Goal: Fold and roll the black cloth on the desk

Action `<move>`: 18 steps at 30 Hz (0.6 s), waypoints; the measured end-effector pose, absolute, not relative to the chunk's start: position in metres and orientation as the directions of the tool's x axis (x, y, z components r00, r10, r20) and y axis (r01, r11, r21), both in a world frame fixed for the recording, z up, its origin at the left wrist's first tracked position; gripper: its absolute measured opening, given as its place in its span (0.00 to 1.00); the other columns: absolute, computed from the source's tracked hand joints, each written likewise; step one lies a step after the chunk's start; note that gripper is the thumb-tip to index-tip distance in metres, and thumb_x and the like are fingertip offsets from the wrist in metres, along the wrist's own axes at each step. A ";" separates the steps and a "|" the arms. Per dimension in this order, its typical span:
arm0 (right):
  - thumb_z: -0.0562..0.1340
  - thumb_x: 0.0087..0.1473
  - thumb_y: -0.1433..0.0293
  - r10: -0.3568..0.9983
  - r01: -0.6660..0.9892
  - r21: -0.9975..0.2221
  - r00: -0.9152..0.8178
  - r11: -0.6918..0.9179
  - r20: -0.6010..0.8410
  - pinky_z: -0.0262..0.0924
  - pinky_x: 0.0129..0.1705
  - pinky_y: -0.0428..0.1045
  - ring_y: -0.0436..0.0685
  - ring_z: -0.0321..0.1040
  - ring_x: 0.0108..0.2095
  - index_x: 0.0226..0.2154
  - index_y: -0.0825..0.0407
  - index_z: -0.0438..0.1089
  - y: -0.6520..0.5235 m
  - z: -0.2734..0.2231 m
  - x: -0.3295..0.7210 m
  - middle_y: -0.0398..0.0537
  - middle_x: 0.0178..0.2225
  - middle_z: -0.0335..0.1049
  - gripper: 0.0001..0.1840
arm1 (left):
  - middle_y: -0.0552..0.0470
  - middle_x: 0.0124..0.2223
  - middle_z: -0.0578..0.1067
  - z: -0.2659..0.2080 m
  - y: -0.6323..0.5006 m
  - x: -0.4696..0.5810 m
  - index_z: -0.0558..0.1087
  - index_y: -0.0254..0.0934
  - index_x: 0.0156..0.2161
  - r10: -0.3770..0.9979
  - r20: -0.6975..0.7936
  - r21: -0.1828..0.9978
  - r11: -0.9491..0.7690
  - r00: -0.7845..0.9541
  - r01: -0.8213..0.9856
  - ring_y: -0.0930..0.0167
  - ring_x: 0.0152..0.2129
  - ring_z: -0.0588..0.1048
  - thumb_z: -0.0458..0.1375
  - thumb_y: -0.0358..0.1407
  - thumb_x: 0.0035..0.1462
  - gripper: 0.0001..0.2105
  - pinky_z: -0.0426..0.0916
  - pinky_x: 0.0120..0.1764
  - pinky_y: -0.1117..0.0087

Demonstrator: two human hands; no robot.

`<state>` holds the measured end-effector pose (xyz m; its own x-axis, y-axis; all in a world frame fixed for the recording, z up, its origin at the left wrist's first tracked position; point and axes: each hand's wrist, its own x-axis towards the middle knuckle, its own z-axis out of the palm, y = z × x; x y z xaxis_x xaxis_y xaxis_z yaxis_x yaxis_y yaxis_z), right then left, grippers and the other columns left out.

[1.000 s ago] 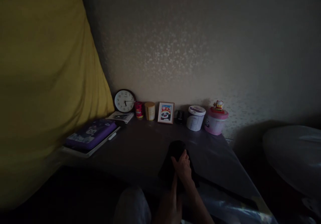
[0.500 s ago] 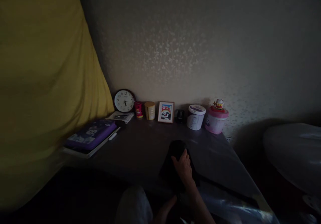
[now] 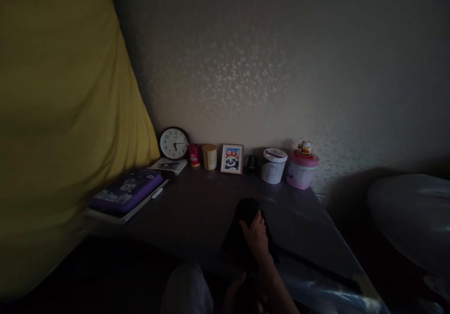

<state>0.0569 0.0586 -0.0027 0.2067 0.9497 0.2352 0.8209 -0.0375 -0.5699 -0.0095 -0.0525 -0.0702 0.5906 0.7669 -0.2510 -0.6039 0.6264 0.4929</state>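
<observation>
Lower now, left hand (image 3: pixel 235 291) hangs unclear; right hand (image 3: pixel 256 235) presses flat on black cloth (image 3: pixel 242 232), which could slide off the slick table (image 3: pixel 197 211).

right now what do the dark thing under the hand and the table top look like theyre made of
The dark thing under the right hand looks like soft black cloth: matte, no glints, limp rounded edges. The table top seems covered by clear glossy plastic sheet, judging by pale reflections and wrinkles near its front edge; what lies beneath is too dark to tell.
</observation>
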 end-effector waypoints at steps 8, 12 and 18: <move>0.53 0.50 0.60 0.939 0.815 -0.580 0.204 -0.007 0.276 0.56 0.45 0.57 0.69 0.60 0.48 0.57 0.68 0.44 0.060 -0.008 0.058 0.68 0.50 0.58 0.39 | 0.63 0.10 0.52 -0.084 -0.043 -0.022 0.61 0.37 0.21 0.635 -0.224 0.520 0.719 0.739 -0.461 0.82 0.07 0.53 0.56 0.56 0.42 0.22 0.39 0.15 0.79; 0.54 0.49 0.59 0.941 0.782 -0.624 0.218 -0.011 0.257 0.55 0.47 0.57 0.69 0.57 0.51 0.57 0.69 0.44 0.064 -0.014 0.060 0.70 0.51 0.57 0.40 | 0.63 0.09 0.47 -0.074 -0.046 -0.021 0.52 0.38 0.16 0.620 -0.245 0.575 0.712 0.746 -0.403 0.81 0.07 0.48 0.53 0.52 0.47 0.23 0.38 0.15 0.77; 0.57 0.46 0.58 0.941 0.649 -0.761 0.251 0.010 0.226 0.54 0.49 0.55 0.67 0.56 0.53 0.57 0.67 0.45 0.069 -0.020 0.067 0.68 0.52 0.57 0.42 | 0.63 0.13 0.51 -0.036 -0.064 -0.015 0.55 0.38 0.20 0.732 -0.345 0.718 0.609 0.588 -0.337 0.81 0.10 0.50 0.50 0.51 0.50 0.19 0.43 0.17 0.77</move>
<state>0.0673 0.0691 -0.0204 0.2509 0.9413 0.2260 0.6487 0.0098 -0.7610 -0.0147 -0.0637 -0.0359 0.5876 0.7318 -0.3453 -0.3372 0.6094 0.7176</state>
